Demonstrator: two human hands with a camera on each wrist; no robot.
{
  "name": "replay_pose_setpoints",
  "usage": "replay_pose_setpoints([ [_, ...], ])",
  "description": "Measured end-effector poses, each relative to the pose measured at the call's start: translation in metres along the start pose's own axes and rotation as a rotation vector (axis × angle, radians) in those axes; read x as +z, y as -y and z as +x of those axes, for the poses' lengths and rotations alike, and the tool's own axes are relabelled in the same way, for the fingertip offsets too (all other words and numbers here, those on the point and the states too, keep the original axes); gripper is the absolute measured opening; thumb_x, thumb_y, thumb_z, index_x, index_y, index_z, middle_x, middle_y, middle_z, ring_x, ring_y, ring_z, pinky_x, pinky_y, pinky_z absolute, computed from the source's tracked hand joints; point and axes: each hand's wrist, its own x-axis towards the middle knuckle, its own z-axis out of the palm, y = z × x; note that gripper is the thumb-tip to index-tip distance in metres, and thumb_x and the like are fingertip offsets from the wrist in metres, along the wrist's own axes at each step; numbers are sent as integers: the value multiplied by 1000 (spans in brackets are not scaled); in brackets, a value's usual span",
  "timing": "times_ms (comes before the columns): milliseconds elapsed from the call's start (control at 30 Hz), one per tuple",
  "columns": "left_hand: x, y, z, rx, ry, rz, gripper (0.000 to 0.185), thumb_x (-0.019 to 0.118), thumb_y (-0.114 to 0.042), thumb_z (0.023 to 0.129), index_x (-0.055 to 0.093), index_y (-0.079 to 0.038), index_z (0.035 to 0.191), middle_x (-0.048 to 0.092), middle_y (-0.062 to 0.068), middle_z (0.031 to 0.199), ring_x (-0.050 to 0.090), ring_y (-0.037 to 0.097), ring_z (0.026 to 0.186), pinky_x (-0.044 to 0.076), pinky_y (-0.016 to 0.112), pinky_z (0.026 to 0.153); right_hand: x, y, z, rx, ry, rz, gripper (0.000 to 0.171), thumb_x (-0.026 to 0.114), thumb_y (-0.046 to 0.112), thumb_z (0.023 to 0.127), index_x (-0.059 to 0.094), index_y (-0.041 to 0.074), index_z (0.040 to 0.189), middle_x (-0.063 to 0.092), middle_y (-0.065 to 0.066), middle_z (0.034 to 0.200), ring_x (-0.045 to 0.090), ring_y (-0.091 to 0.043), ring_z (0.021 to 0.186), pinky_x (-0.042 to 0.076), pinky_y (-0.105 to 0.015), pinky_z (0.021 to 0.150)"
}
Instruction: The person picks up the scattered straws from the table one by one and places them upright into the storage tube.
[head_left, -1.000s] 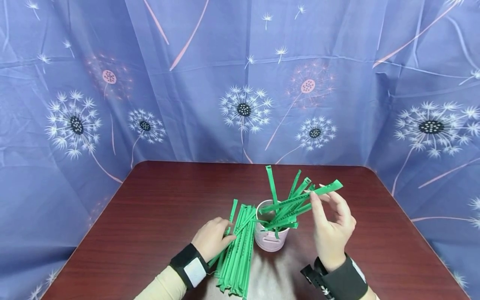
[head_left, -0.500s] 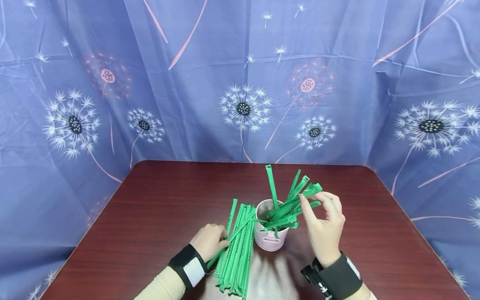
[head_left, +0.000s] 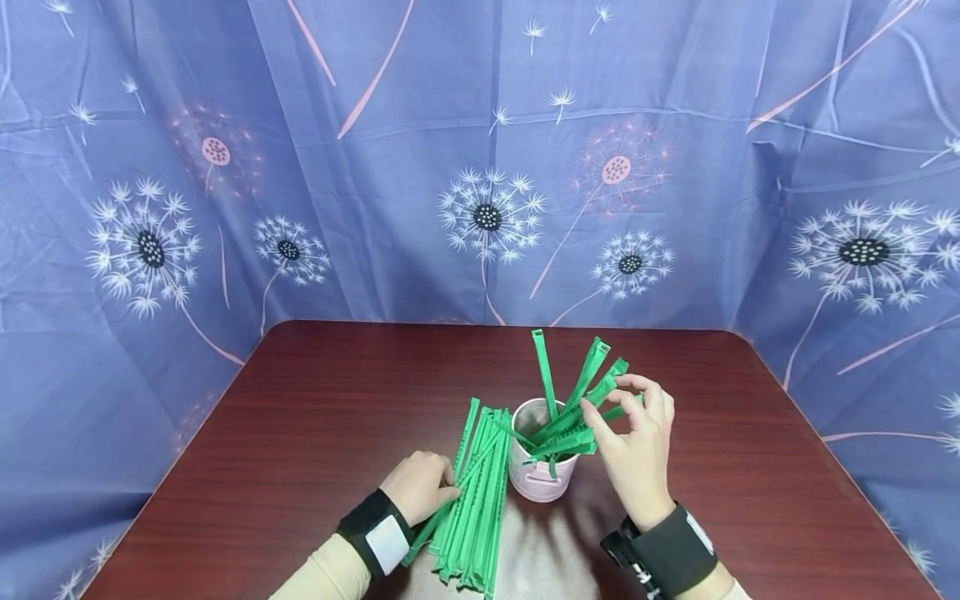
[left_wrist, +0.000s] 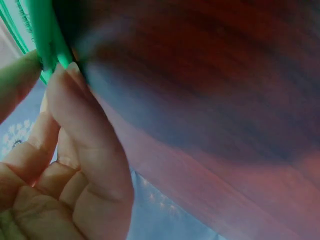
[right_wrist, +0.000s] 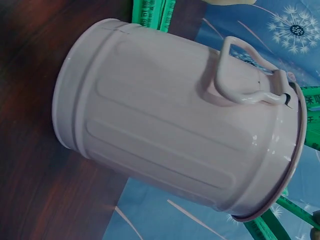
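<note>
A small pale pink metal pail (head_left: 540, 483) stands upright on the table, with long thin green printed packets (head_left: 546, 367) leaning out of its mouth. Just above its right rim, my right hand (head_left: 641, 450) pinches a green packet (head_left: 598, 392) between thumb and fingertips. Left of the pail lies a pile of similar green packets (head_left: 472, 517), side by side. At this pile's left edge my left hand (head_left: 420, 487) pinches one slanting packet (left_wrist: 45, 30) between thumb and forefinger. The right wrist view shows the pail's ribbed wall (right_wrist: 170, 105) and its side handle (right_wrist: 245, 97).
The dark reddish-brown table (head_left: 360, 367) has a rounded far edge. Blue cloth (head_left: 390, 183) printed with dandelions hangs behind it and at both sides. Both wrists wear black bands (head_left: 378, 533).
My right hand has moved left, bringing its packet's outer end in toward the pail. The packet at my left hand has slid toward the lower left across the pile.
</note>
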Motion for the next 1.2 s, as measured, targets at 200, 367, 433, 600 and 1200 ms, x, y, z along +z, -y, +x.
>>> replay_pose_setpoints([
  [200,-2,-2,-1,2,-49,-27,9,76,-15,81,70,-13,74,69,-2,74,59,9,62,48,26,58,1,-3,-2,-4,45,-34,17,83,2,74,66,3,72,54,-23,110,40,-43,107,32,-39,85],
  [367,-8,-5,0,-19,-107,-53,9,76,-14,84,69,-10,80,68,-1,74,60,10,63,47,26,57,2,-5,-3,-11,47,-32,17,83,3,73,66,2,73,53,-24,111,39,-44,107,32,-42,87],
  [433,-10,-7,1,-23,-120,-69,8,75,-14,86,69,-9,84,68,0,75,61,11,65,48,26,58,2,-5,-3,-14,42,-20,18,83,2,73,65,2,75,52,-25,113,39,-45,107,31,-45,89],
  [600,-16,-13,3,-13,-187,-120,9,71,-9,90,69,-5,97,67,3,84,64,15,74,50,25,62,1,-4,-4,22,38,22,27,83,2,74,64,-2,94,50,-26,120,39,-42,112,29,-44,92],
  [1200,-50,-39,17,-75,-467,-709,15,72,-17,91,64,-12,102,73,6,97,71,21,79,57,25,68,8,-13,-31,-69,-171,483,63,68,-17,75,40,-17,131,45,-7,136,47,-19,126,36,-27,109],
])
